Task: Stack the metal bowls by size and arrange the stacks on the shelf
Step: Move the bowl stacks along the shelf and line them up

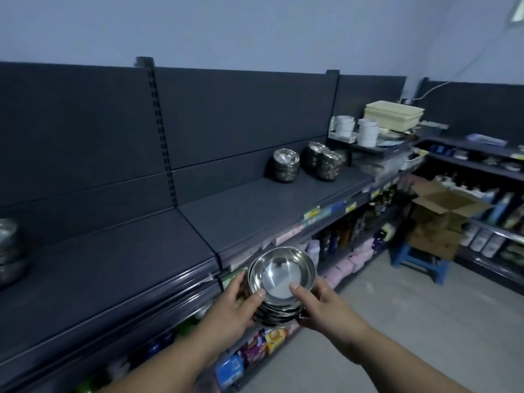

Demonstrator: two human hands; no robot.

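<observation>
One wide-angle camera, worn on the head, looked forward and down from standing height, turned rightward along the shelf (255, 211), whose front edge ran from lower left toward the far right corner. Nearest the lens were the left hand (235, 307) and right hand (323, 306), gripping the bowl stack (282, 270) low in the middle.

Premises were a shop; dark gondola shelving (255, 211) carried price labels (312, 214); packaged goods (255, 347) filled lower tiers; cartons (442, 214) stood nearby.
</observation>
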